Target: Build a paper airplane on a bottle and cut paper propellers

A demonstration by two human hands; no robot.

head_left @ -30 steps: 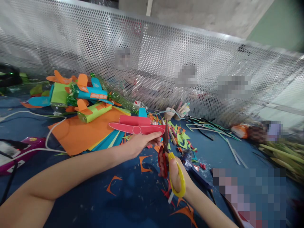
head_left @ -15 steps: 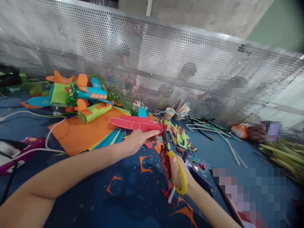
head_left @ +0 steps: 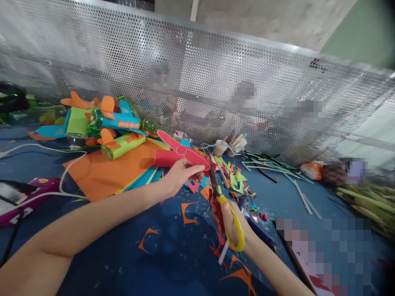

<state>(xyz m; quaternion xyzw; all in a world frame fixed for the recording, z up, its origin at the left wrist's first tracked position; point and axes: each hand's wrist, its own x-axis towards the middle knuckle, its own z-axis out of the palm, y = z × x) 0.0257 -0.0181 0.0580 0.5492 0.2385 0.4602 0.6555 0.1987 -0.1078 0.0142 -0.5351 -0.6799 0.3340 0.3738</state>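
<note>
Head-worn camera, looking forward and down across a smooth blue tabletop (head_left: 120, 273) from the wearer's own side.
The view sits above and behind the bare left hand (head_left: 182, 174) and bare right hand (head_left: 228, 220), near enough that the bare left forearm (head_left: 101, 218) enters large at the lower left and the bare right forearm (head_left: 271, 255) from the bottom, right of centre. It faces an upright silver perforated-metal screen (head_left: 200, 74) beyond the tabletop, with a grey concrete surface (head_left: 253, 24) above. The flat red propeller-shaped paper piece (head_left: 182, 150) lies close to mid-frame. The screen's top edge slants down rightward, and the upper right corner falls dark.
</note>
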